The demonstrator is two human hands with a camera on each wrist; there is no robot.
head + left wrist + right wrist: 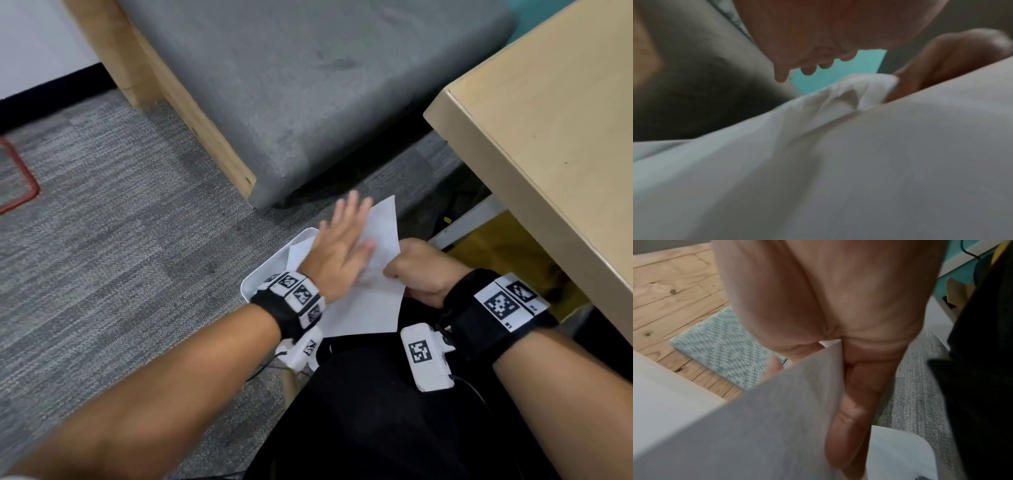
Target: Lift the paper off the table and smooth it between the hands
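Note:
A white sheet (373, 301) lies over my lap and partly over a white tray (255, 279). My left hand (342, 246) rests flat on the sheet with its fingers straight and spread. My right hand (416, 270) grips the sheet's right edge with curled fingers. In the left wrist view, the left hand (828, 40) hovers palm-down over the sheet (859, 162), and the right hand (953, 61) pinches a crumpled fold. In the right wrist view, the right hand (828, 305) has the sheet (766, 426) held between thumb and fingers.
A grey cushioned bench (308, 85) on a wooden frame (191, 113) stands ahead. A beige table (555, 137) juts in from the right, close to my right arm. Grey carpet (120, 257) covers the floor, with a red frame (27, 185) at far left.

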